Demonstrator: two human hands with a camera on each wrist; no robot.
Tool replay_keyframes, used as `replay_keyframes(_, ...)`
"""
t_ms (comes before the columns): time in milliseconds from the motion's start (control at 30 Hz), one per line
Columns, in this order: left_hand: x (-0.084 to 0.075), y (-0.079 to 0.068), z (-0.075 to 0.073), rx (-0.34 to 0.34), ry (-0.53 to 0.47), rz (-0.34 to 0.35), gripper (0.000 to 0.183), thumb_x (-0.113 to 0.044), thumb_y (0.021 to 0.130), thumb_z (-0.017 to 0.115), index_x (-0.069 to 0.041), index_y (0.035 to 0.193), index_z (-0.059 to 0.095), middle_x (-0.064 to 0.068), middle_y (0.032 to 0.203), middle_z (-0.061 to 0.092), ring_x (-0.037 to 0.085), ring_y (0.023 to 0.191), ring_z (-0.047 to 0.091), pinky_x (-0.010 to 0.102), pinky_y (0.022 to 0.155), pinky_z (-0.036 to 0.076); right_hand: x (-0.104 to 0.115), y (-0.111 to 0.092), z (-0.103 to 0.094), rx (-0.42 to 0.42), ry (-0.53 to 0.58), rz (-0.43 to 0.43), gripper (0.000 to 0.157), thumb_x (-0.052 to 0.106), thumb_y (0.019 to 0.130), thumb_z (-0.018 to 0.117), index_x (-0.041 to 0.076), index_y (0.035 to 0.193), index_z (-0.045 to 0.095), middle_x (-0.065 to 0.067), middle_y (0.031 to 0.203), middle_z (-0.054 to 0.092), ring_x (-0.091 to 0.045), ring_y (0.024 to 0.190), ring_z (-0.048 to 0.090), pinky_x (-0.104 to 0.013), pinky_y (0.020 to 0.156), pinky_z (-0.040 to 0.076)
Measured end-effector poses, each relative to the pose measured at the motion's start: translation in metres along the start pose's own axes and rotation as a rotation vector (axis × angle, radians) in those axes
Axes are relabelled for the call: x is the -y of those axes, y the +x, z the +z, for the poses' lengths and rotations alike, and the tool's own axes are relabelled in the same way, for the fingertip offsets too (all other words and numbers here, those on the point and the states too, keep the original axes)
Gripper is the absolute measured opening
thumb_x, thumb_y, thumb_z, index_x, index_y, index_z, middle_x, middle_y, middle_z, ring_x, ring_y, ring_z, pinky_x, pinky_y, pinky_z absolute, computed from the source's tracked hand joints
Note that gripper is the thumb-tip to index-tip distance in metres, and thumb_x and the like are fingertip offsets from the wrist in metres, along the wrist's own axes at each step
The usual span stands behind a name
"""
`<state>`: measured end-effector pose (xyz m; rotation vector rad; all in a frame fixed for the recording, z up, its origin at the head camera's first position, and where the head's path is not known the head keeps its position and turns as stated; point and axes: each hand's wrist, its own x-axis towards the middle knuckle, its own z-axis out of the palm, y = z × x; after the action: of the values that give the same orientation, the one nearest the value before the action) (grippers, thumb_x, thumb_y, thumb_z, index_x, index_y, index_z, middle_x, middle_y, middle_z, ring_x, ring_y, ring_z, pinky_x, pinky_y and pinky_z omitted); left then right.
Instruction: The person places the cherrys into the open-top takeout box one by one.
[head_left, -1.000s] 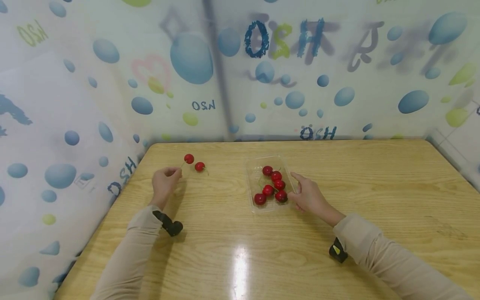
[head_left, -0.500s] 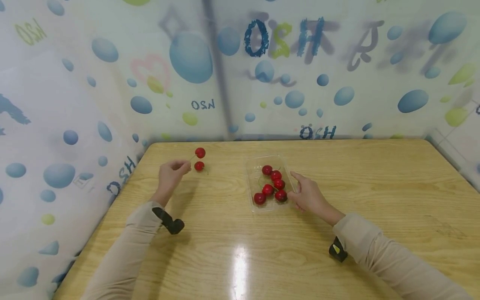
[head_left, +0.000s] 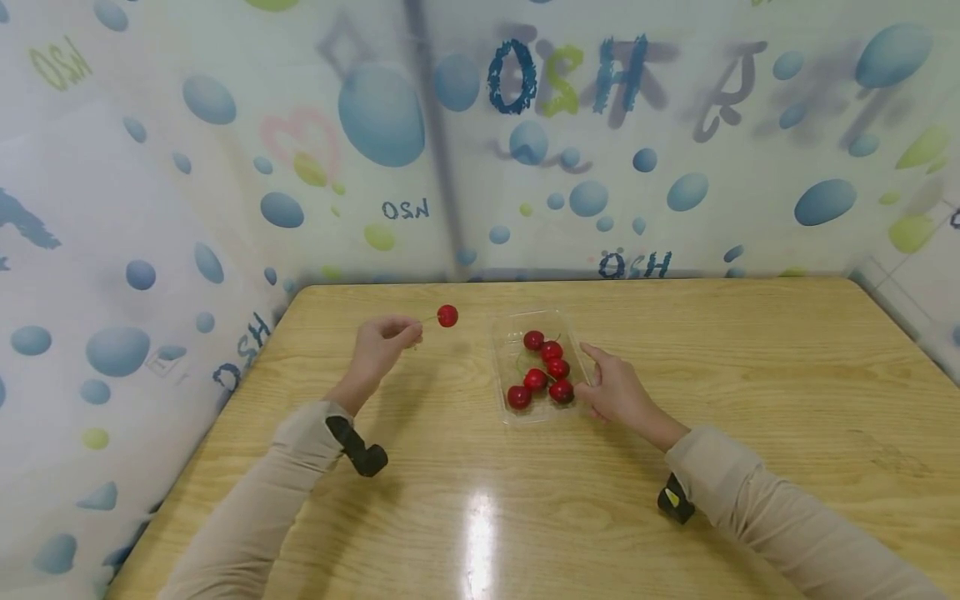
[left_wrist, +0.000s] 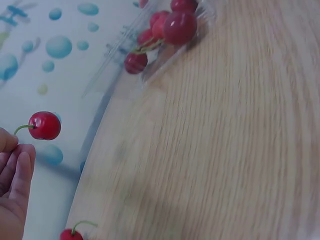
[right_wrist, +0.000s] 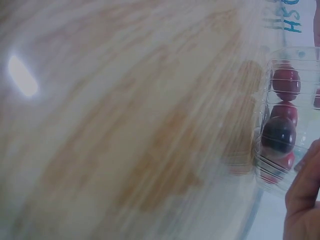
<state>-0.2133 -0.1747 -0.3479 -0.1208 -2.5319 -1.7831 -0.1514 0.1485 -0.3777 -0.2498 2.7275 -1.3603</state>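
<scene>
My left hand (head_left: 384, 350) pinches the green stem of a red cherry (head_left: 447, 316), held above the table and left of a clear plastic box (head_left: 504, 408). In the left wrist view the cherry (left_wrist: 45, 125) hangs off the fingertips by its stem. Another loose cherry (left_wrist: 71, 235) lies on the table; the left hand hides most of it in the head view. Several dark red cherries (head_left: 536, 380) are inside the box. My right hand (head_left: 618, 392) holds the box's right side, index finger stretched along the rim, thumb nearer me.
The wooden table (head_left: 420, 500) ends at a back edge against a patterned wall sheet (head_left: 465, 167). A similar sheet (head_left: 120, 250) stands along the left side. A black wrist camera (head_left: 367, 458) sits on the left cuff, another camera (head_left: 677, 500) on the right.
My left hand has carried the cherry rightward toward the box, passing over the other loose cherry, which it now covers in the head view. The right hand and box stay in place.
</scene>
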Motion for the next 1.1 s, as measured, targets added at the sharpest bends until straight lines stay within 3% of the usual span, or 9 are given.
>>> replay_keyframes(167,-0.006,-0.003,0.012,0.058,-0.043,0.005,0.027,-0.016,0.085,0.061,0.006,0.1,0.061,0.008,0.085,0.063,0.013,0.076,0.06,0.04,0.081,0.046,0.0,0.0,0.0,0.0,0.003,0.003,0.065,-0.002,0.075,0.055,-0.005,0.135,0.028,-0.003,0.046,0.044,-0.011,0.031,0.043,-0.023,0.033,0.034)
replay_keyframes(400,-0.015,-0.007,0.028,0.126,-0.095,-0.012,0.025,-0.013,0.085,0.06,0.007,0.099,0.06,0.012,0.087,0.062,0.014,0.076,0.061,0.033,0.079,0.048,0.0,0.0,0.001,-0.001,0.008,0.001,0.065,-0.002,0.075,0.055,-0.004,0.135,0.028,-0.003,0.047,0.044,-0.012,0.031,0.044,-0.023,0.033,0.034)
replay_keyframes(733,-0.027,-0.011,0.046,0.215,-0.065,0.004,0.02,-0.008,0.086,0.057,0.007,0.099,0.06,0.014,0.087,0.063,0.016,0.077,0.061,0.036,0.079,0.048,0.0,-0.001,0.001,-0.007,0.011,-0.014,0.065,-0.002,0.075,0.055,-0.005,0.135,0.029,-0.003,0.046,0.043,-0.012,0.031,0.044,-0.024,0.033,0.036)
replay_keyframes(900,-0.035,-0.011,0.054,0.263,-0.014,-0.01,0.019,-0.007,0.086,0.057,0.006,0.098,0.06,0.015,0.09,0.063,0.026,0.084,0.061,0.042,0.082,0.045,-0.001,0.0,0.0,-0.008,0.008,-0.021,0.064,-0.002,0.075,0.055,-0.005,0.134,0.029,-0.003,0.046,0.044,-0.012,0.031,0.044,-0.024,0.033,0.036)
replay_keyframes(1100,-0.044,-0.011,0.06,0.31,0.026,0.018,0.022,-0.011,0.087,0.057,0.007,0.101,0.059,0.018,0.093,0.063,0.029,0.087,0.06,0.039,0.082,0.046,-0.001,0.0,0.0,-0.007,0.008,-0.016,0.064,-0.002,0.075,0.054,-0.005,0.134,0.029,-0.003,0.046,0.043,-0.012,0.031,0.044,-0.024,0.033,0.036)
